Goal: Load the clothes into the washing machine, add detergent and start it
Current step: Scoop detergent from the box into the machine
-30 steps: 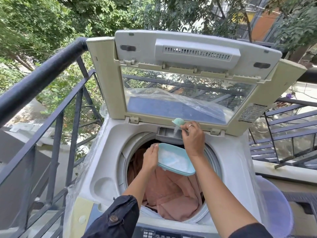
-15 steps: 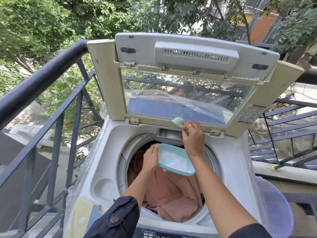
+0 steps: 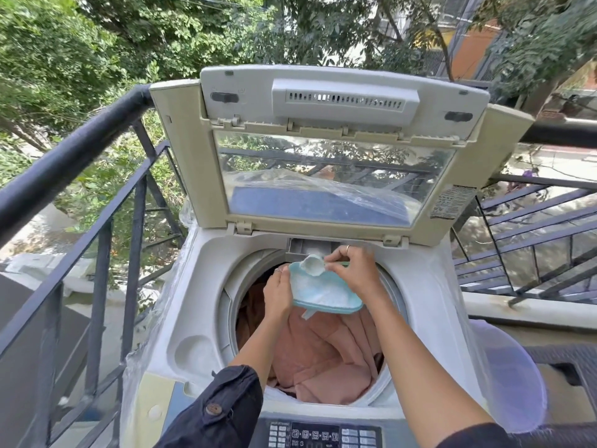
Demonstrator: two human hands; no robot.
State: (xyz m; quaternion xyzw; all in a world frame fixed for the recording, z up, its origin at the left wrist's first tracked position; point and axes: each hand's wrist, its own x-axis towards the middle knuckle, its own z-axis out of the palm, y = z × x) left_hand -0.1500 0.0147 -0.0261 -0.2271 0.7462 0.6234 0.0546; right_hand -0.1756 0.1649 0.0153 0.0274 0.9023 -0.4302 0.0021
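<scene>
One white top-loading washing machine (image 3: 206, 286) on a balcony, black metal railing (image 3: 64, 156) on its left. Its one beige hinged lid with a clear window (image 3: 342, 101) stands raised at the back. Round drum opening holds pink clothes (image 3: 323, 357), heaped well up; a darker piece shows at the drum's right edge. One translucent lilac plastic basin (image 3: 510, 376) stands just beside the machine on the right; its contents cannot be made out. Grey control panel (image 3: 323, 436) along the near edge. One small grey detergent drawer (image 3: 303, 245) sits open at the back rim. Two hands close together over the far side of the drum. Left hand (image 3: 277, 292) grips the left edge of one shallow teal plastic container (image 3: 323, 295), held tilted above the clothes, with white powder inside. Right hand (image 3: 355, 270) pinches the handle of one small teal scoop (image 3: 311, 265), bowl over the container's far corner, just in front of the drawer; bowl whitish inside.
</scene>
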